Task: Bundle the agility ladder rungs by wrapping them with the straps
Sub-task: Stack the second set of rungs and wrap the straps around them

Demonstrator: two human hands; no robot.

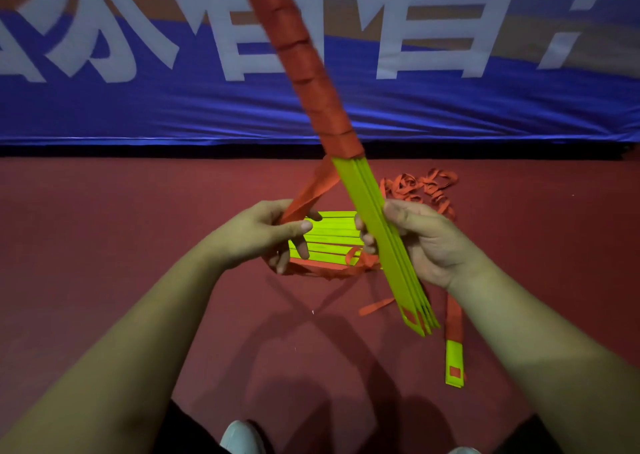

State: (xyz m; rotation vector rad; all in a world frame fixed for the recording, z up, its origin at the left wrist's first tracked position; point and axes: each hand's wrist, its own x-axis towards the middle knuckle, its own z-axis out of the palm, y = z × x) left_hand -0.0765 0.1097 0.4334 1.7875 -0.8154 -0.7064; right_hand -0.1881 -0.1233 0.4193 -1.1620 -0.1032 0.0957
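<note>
A stack of neon yellow-green rungs (377, 232) slants from lower right up to the top centre. Its upper half is wound in orange strap (304, 69). My right hand (419, 242) grips the bare part of the stack, fingers curled round it. My left hand (266, 232) pinches the free orange strap (311, 190), which runs taut up to the edge of the winding. Below my hands, more loose rungs (329, 239) lie flat on the floor with strap around them.
A tangle of loose orange strap (419, 187) lies on the red floor behind my right hand. One single rung on a strap (454, 363) lies at the lower right. A blue banner with white characters (242, 107) hangs behind. My shoes (239, 436) show at the bottom.
</note>
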